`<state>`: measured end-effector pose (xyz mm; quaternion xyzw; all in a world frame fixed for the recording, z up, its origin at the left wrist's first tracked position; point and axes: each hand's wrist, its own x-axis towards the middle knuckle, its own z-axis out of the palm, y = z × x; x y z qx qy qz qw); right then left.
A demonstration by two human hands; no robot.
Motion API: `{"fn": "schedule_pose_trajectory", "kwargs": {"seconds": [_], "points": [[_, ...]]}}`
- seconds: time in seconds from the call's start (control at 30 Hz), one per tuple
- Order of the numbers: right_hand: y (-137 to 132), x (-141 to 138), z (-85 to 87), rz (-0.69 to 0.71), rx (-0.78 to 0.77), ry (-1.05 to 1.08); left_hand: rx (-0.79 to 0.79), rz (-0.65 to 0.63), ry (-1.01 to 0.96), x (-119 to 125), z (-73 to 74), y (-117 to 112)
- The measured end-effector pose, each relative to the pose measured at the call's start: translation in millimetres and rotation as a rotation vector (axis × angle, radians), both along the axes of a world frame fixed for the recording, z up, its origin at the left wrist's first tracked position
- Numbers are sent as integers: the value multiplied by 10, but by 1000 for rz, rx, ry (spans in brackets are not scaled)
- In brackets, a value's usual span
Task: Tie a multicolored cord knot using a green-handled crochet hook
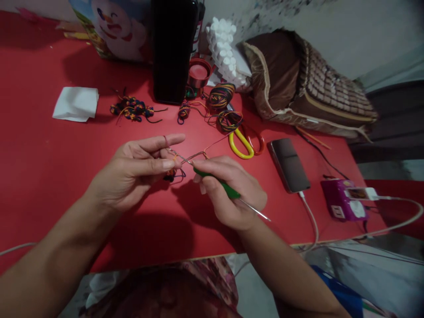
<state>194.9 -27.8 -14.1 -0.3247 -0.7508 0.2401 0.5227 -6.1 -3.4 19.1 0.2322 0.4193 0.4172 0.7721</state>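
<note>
My left hand pinches a small dark, multicoloured crochet piece between thumb and fingers, and a strand of yarn loops round its raised index finger. In my right hand is a crochet hook with a green handle, its thin metal tip meeting the yarn at the left fingertips. The hook's other metal end sticks out behind the right hand. From the work a strand runs back toward the multicoloured yarn balls behind. Beyond the left hand lies a bunch of finished-looking crocheted pieces.
Scissors with yellow and red handles lie beside the yarn. On the red table are a white folded paper, an upright black phone-like object, a cabled phone, a purple power box and a brown cushion-like bundle.
</note>
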Motion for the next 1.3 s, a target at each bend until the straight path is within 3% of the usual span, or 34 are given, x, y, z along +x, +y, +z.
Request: {"fn": "schedule_pose_trajectory", "kwargs": {"seconds": [0.27,0.57,0.83,1.3], "points": [[37,78,63,67,-11,40,11,-76,41,-146,-39,74],[55,116,78,140,-163,203,-37,-172,-7,-181,-15,117],[-18,10,-66,147,-431,385,21,-92,18,-23,-82,-10],[-24,-34,-86,119,-559,524,138,37,59,75,-126,-35]]}}
